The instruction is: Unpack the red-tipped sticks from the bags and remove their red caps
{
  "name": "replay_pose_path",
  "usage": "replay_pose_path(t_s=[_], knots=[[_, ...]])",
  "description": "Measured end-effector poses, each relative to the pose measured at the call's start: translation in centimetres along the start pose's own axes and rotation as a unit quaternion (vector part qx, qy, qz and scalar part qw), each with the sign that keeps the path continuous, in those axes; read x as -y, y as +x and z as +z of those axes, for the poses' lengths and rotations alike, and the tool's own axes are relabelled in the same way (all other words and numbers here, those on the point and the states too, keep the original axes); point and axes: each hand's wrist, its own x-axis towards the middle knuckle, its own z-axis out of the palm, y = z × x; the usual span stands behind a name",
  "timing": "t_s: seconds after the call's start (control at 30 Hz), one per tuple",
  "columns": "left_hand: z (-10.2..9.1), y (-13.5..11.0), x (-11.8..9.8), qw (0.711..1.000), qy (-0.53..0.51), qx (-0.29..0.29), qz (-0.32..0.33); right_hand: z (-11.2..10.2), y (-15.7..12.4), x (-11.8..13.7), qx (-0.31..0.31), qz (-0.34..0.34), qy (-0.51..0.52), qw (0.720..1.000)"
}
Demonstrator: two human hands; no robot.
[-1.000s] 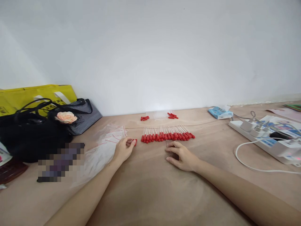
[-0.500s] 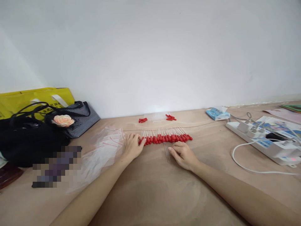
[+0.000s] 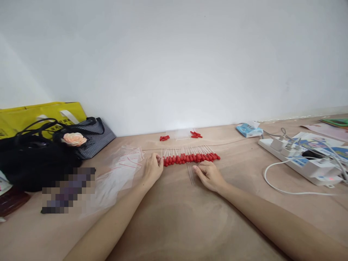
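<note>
Bags crowd the left of the desk [image 3: 174, 224] against a white wall [image 3: 174, 54] — a black bag [image 3: 32, 163], a yellow bag [image 3: 40, 112] and a striped bag [image 3: 92, 139] bearing a peach flower [image 3: 74, 139] — while a tissue pack [image 3: 248, 129] and a power strip [image 3: 301, 163] with a white cable [image 3: 285, 190] lie at right

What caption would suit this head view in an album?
Left hand beside a row of red-tipped droppers, right hand nearby.

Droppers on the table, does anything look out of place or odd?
Mostly tidy. The row of droppers lies even, but a few bare clear tubes lie loose before it, beside the right hand, and red caps sit scattered behind.
</note>
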Motion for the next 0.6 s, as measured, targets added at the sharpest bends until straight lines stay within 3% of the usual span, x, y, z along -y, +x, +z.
replay_pose_path(t_s=[0.23,0.33,0.43,0.53,0.6], knots=[[-0.5,0.1,0.1,0.998,-0.035,-0.042,-0.033,0.2,-0.1,-0.1,-0.008,-0.011,-0.024,1.0],[-1.5,-1.0,-0.1,0.997,-0.049,-0.054,-0.011,0.3,-0.1,-0.2,-0.069,-0.026,-0.018,0.997],[-2.2,-3.1,-0.3,0.992,-0.078,-0.027,0.097,0.3,-0.2,0.1,-0.123,-0.064,-0.038,0.99],[-2.4,-5.0,-0.3,0.962,-0.121,0.015,0.246,0.2,-0.4,0.8,-0.084,-0.131,-0.086,0.984],[-2.2,-5.8,-0.3,0.945,-0.13,0.038,0.297,0.3,-0.4,1.5,-0.045,-0.168,-0.105,0.979]])
